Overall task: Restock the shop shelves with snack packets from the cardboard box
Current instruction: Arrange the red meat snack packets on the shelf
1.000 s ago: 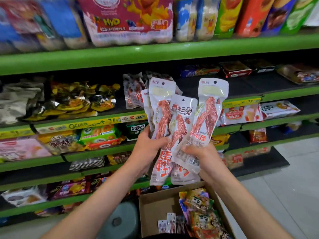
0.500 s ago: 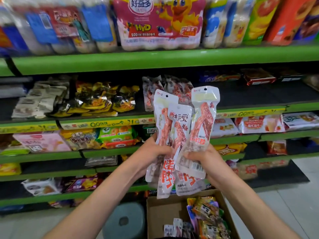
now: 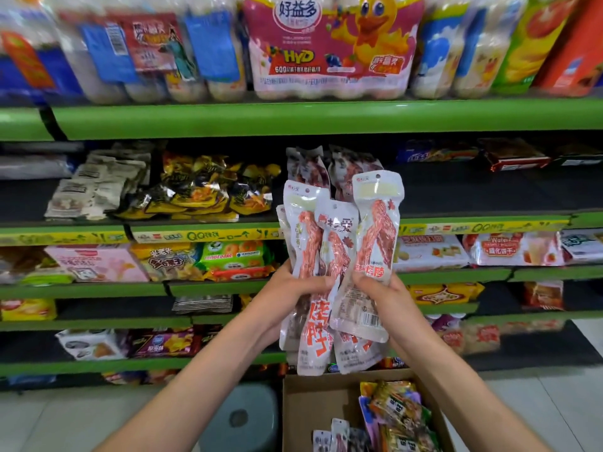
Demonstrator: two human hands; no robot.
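I've got both hands up in front of the shelves (image 3: pixel 293 120). Left hand (image 3: pixel 295 290) grips a fan of snack packets (image 3: pixel 321 256) at mid-length; right hand (image 3: pixel 380 293) pinches the front packet (image 3: pixel 375 243), barcode side facing me. Cardboard box (image 3: pixel 313 406) sits on the floor below, more packets along its right wall.

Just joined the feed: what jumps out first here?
A fan of clear meat-snack packets, gripped mid-frame by the left hand and right hand before the green shelves. Above sits a pink duck-printed drink multipack; below, the open cardboard box holds more packets.
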